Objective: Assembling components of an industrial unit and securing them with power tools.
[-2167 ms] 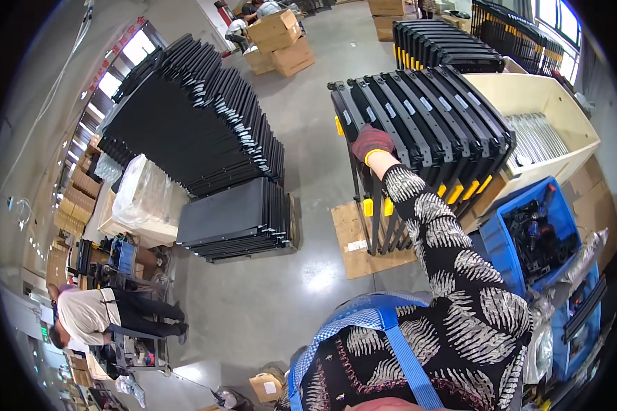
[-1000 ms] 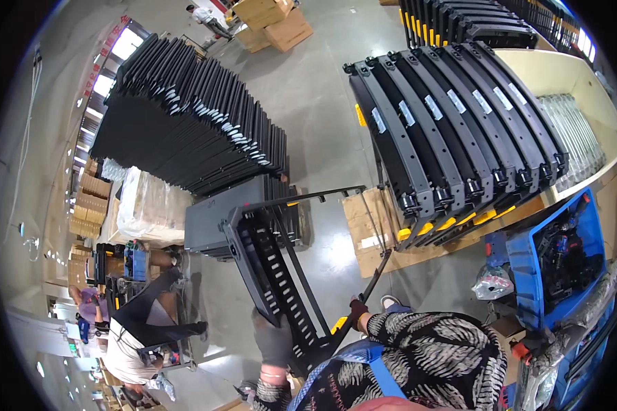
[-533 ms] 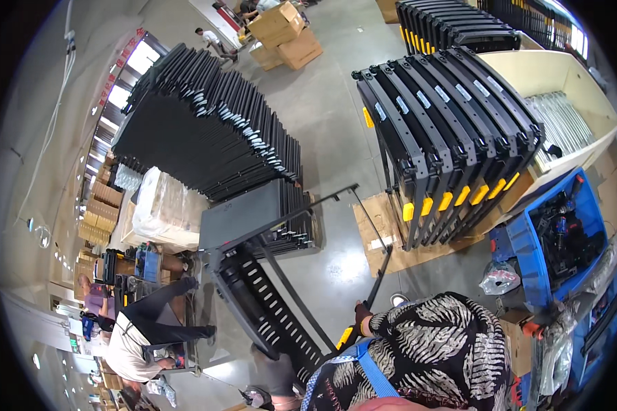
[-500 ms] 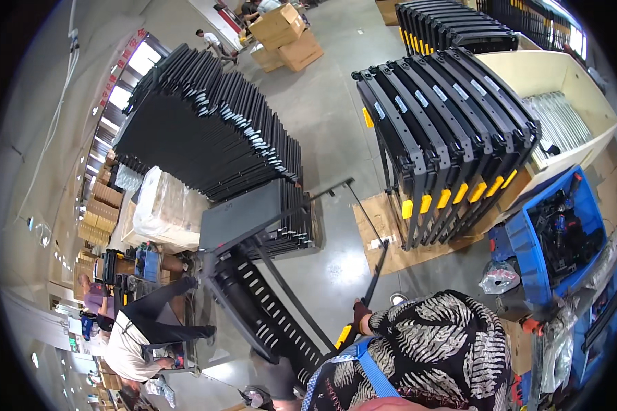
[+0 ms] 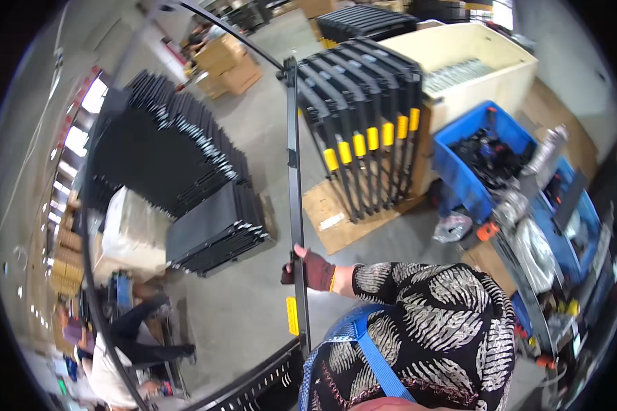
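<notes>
Yellow rectangular label (image 5: 292, 316) marks the black metal frame (image 5: 293, 178) just below the gloved right hand's (image 5: 311, 270) closed grip.

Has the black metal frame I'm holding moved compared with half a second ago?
Yes. The black frame has swung upright, its top now level with the rack of yellow-tagged frames; the right hand grips its bar.

A dark maroon fingerless glove is worn on the right hand (image 5: 313, 269), with the fingers (image 5: 299, 251) left bare at the tips. Just behind the fingers a yellow cuff band is seen at the wrist. The sleeve (image 5: 418, 308) is patterned in black with white leaf shapes. A blue strap (image 5: 370, 353) is crossed over the garment.
</notes>
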{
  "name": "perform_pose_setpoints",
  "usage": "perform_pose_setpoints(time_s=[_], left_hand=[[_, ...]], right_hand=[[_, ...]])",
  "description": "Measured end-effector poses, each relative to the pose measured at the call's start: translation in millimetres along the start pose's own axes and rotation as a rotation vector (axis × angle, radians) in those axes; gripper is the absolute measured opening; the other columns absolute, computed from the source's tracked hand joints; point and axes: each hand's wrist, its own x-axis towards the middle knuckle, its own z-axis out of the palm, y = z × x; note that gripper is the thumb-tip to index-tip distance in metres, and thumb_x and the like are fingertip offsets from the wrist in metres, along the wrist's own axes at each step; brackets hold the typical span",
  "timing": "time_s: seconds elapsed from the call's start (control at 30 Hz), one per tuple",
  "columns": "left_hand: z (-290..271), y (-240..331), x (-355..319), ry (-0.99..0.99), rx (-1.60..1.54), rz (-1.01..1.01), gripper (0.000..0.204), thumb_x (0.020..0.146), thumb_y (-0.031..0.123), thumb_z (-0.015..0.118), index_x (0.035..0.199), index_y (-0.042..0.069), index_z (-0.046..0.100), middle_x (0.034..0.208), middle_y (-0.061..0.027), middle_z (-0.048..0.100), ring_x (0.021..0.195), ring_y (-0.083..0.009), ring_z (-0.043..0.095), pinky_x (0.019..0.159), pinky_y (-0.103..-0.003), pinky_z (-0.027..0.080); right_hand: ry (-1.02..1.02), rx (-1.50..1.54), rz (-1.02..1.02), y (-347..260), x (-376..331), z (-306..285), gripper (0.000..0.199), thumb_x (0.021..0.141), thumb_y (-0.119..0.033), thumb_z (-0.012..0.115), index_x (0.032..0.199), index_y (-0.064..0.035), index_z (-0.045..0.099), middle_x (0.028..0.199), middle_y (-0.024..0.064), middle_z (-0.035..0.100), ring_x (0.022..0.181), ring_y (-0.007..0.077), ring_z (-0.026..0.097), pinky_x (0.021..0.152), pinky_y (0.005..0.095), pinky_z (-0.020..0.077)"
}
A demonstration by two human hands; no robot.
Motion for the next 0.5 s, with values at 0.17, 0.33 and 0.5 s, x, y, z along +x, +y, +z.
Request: perform_pose_setpoints(time_s=[0.17, 0.33, 0.5], left_hand=[[6.0, -0.4, 22.5, -0.118, -0.185, 0.094, 0.059, 0.078, 0.022, 0.064, 0.125, -0.007, 0.045, 0.111, -0.0211, 0.058, 0.095, -0.0341, 0.061, 0.084, -0.039, 0.050], [43.5, 30.9, 41.4, -0.262, -0.360, 0.174, 0.059, 0.079, 0.024, 0.065, 0.125, -0.007, 0.045, 0.112, -0.0206, 0.058, 0.096, -0.0336, 0.061, 0.084, -0.038, 0.050], [101.0, 90.9, 52.6, -0.372, -0.524, 0.231, 0.060, 0.079, 0.026, 0.065, 0.125, -0.007, 0.045, 0.112, -0.0202, 0.058, 0.096, -0.0331, 0.061, 0.084, -0.038, 0.049]], right_hand=[[-0.130, -0.259, -0.779, -120.0, -147.3, 94.8, 0.042, 0.090, -0.051, 0.051, 0.099, -0.0107, 0.053, 0.079, 0.0071, 0.056, 0.070, 0.0220, 0.057, 0.072, 0.0419, 0.0506], [-0.132, -0.151, -0.885, -208.3, -337.9, 37.9, 0.037, 0.088, -0.053, 0.054, 0.089, -0.0159, 0.055, 0.063, -0.0021, 0.042, 0.051, 0.0100, 0.039, 0.051, 0.0293, 0.0361], [0.164, 0.069, -1.200, -180.6, -485.3, -21.6, 0.036, 0.090, -0.050, 0.052, 0.072, -0.0188, 0.052, 0.052, -0.0036, 0.037, 0.043, 0.0140, 0.032, 0.044, 0.0330, 0.0318]])
